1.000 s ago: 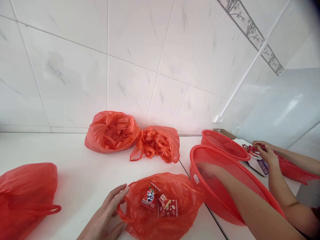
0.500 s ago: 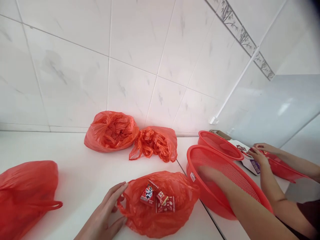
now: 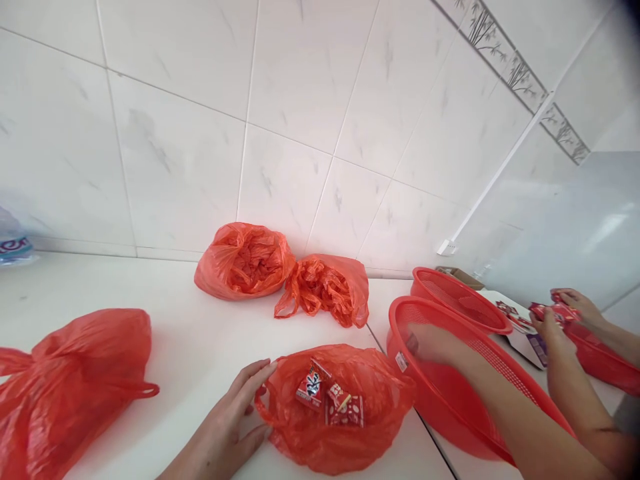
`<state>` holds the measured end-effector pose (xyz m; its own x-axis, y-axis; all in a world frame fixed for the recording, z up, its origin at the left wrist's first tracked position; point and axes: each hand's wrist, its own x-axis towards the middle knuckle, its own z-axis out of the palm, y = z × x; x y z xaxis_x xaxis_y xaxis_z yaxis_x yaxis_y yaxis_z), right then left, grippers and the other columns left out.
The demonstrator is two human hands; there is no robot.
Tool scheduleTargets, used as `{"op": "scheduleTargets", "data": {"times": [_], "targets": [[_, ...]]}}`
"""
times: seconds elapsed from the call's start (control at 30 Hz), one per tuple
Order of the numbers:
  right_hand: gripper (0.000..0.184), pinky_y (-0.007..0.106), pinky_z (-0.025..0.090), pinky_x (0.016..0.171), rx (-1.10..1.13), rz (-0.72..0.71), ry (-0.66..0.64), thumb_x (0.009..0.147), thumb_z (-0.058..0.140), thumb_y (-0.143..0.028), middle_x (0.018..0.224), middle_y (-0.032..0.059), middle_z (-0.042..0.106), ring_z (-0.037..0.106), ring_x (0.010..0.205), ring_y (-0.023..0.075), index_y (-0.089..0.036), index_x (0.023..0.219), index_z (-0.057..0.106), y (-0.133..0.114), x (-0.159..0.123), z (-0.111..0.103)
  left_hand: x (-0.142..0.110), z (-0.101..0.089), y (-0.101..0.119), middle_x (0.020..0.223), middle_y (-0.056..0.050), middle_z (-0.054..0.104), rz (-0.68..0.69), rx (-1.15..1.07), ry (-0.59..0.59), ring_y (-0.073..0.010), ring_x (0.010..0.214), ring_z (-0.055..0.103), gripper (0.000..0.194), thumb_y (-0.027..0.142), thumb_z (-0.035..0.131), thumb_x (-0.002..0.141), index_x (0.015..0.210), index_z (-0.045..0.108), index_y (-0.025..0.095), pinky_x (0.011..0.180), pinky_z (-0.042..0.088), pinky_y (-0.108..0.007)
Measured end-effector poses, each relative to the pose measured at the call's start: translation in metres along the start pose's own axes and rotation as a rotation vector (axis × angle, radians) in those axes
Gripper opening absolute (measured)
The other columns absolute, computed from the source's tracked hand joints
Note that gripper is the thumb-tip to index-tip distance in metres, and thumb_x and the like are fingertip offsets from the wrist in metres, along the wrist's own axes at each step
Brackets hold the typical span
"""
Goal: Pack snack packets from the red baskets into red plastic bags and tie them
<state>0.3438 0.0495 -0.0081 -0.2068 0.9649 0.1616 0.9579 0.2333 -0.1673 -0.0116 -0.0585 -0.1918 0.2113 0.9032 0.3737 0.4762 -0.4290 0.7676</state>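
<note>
My left hand [image 3: 227, 427] lies flat on the white counter with its fingers stretched out, touching the left edge of an open red plastic bag [image 3: 350, 443]. Several small red-and-white packets [image 3: 330, 400] lie inside that bag. My right arm reaches into a large red mesh basket [image 3: 400, 313] just right of the bag. My right hand [image 3: 430, 343] shows only dimly through the basket's wall, so its fingers are unclear.
Two crumpled red bags [image 3: 245, 260] [image 3: 325, 287] sit against the tiled wall, and a full red bag [image 3: 75, 373] lies at the left. A second red basket [image 3: 460, 300] stands behind the first. Another person's hands [image 3: 555, 320] hold red packets over a white box [image 3: 525, 337].
The view has swung slightly left and nearer. My hands stay where they were. The other person's hands have lifted a little with the red packets.
</note>
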Motion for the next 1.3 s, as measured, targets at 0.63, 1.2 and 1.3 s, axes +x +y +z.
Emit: {"op": "scheduleTargets", "data": {"times": [0.63,1.2,1.3], "targets": [[0.044,0.029,0.041,0.073,-0.149,-0.290,-0.100,0.079,0.058,-0.023,0.109,0.0060,0.057,0.057,0.094,0.0207,-0.025,0.122,0.049,-0.081,-0.046,0.037,-0.002,-0.005,0.010,0.142,-0.005,0.037,-0.009,0.039,0.025,-0.0215,0.109,0.058,0.064,0.016,0.047,0.086,0.140,0.027,0.044,0.080,0.055,-0.032],[0.016,0.027,0.028,0.057,-0.298,-0.213,-0.115,0.070,0.051,-0.006,0.069,0.0035,0.058,0.050,0.068,0.0154,-0.016,0.058,0.055,-0.052,-0.053,0.058,0.062,-0.033,0.050,0.063,0.003,0.061,-0.181,-0.235,0.003,-0.0140,0.060,0.054,0.012,0.019,0.054,0.073,0.069,0.065,0.021,0.058,0.042,-0.024],[0.017,0.025,0.026,0.052,0.001,-0.018,0.059,0.079,0.045,-0.016,0.064,-0.0006,0.054,0.047,0.060,0.0128,-0.019,0.064,0.051,-0.052,-0.045,0.037,0.080,-0.051,0.063,0.064,0.004,0.059,-0.181,-0.260,0.149,-0.0125,0.061,0.052,0.010,0.018,0.052,0.073,0.072,0.061,0.021,0.058,0.041,-0.023]]}}
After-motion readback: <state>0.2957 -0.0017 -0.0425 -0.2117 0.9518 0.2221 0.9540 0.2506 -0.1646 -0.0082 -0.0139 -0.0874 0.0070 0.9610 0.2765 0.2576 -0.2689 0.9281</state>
